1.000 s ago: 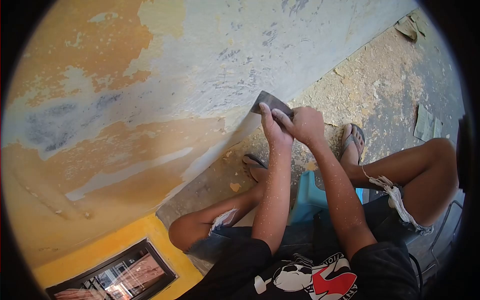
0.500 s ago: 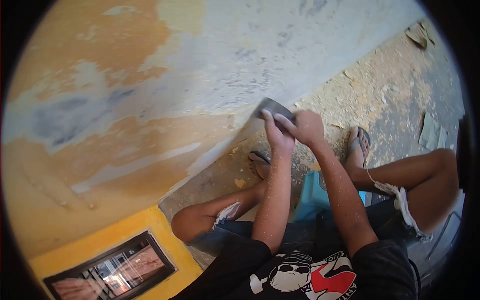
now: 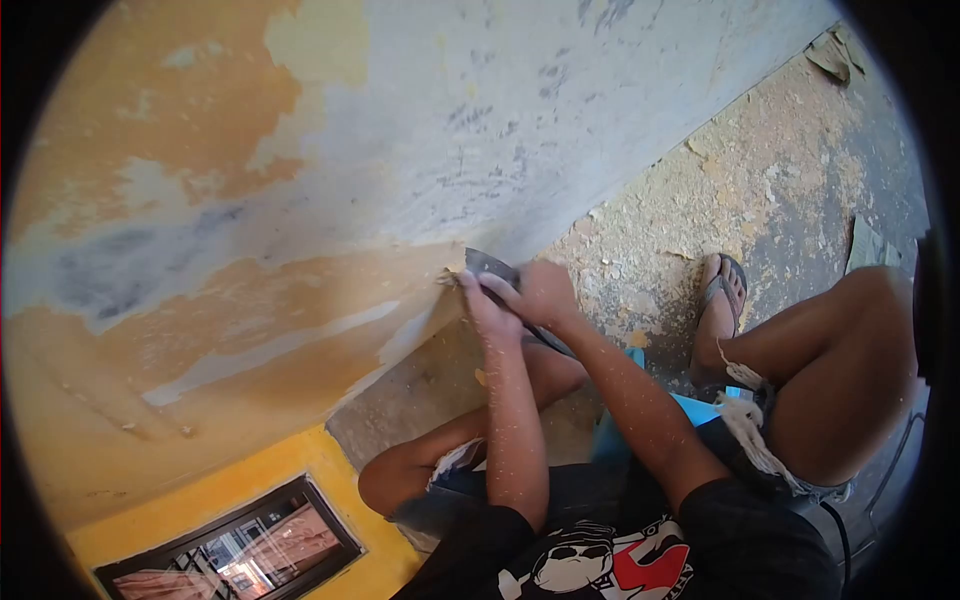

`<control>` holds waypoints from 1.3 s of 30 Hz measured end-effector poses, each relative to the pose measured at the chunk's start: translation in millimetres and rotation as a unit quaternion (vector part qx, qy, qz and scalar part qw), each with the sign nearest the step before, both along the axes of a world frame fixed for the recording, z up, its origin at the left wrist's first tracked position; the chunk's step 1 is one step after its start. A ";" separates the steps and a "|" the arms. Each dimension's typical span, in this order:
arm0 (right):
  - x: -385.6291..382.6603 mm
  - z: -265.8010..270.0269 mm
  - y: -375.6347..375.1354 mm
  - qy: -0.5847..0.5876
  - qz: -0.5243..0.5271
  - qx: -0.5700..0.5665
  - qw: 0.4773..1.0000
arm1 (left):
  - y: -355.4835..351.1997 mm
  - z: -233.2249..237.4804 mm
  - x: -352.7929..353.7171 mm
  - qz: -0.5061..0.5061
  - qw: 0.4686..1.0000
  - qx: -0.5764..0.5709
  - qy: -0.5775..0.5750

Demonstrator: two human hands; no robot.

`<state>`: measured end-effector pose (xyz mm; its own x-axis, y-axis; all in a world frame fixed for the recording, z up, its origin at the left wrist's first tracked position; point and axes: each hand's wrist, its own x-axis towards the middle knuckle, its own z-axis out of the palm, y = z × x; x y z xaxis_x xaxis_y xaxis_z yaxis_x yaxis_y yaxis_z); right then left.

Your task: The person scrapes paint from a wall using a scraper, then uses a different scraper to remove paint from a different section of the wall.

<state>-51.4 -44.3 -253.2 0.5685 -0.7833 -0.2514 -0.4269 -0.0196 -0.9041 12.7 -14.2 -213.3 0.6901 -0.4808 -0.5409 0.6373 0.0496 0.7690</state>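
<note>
Your left hand [image 3: 490, 312] and right hand [image 3: 548, 297] both grip one flat, dark grey scraper [image 3: 489, 264]; one blue stool [image 3: 612, 438] stands nearer, right.

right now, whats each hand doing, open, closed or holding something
Left hand: closed, holding the flat paint scraper near its blade edge.
Right hand: closed around the same scraper; its grip end is hidden.
</note>
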 end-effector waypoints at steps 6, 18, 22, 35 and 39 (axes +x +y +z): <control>-4.6 -49.3 30.8 0.057 -0.041 0.032 0.997 | 35.2 -75.6 10.9 -0.012 0.996 -0.042 -0.077; -5.7 -59.5 17.2 0.083 -0.029 0.019 0.996 | 27.6 -97.8 16.0 -0.020 0.999 -0.038 -0.029; -7.1 -22.9 -6.3 0.054 0.006 -0.043 0.998 | 29.2 -92.0 25.7 -0.026 0.999 -0.043 -0.016; -8.0 -49.9 18.9 0.104 0.013 0.065 0.992 | 38.6 -116.8 15.0 -0.005 0.999 -0.016 -0.039; -3.8 -59.9 26.3 0.105 -0.015 0.066 0.992 | 36.1 -101.9 19.4 -0.010 0.999 -0.034 -0.008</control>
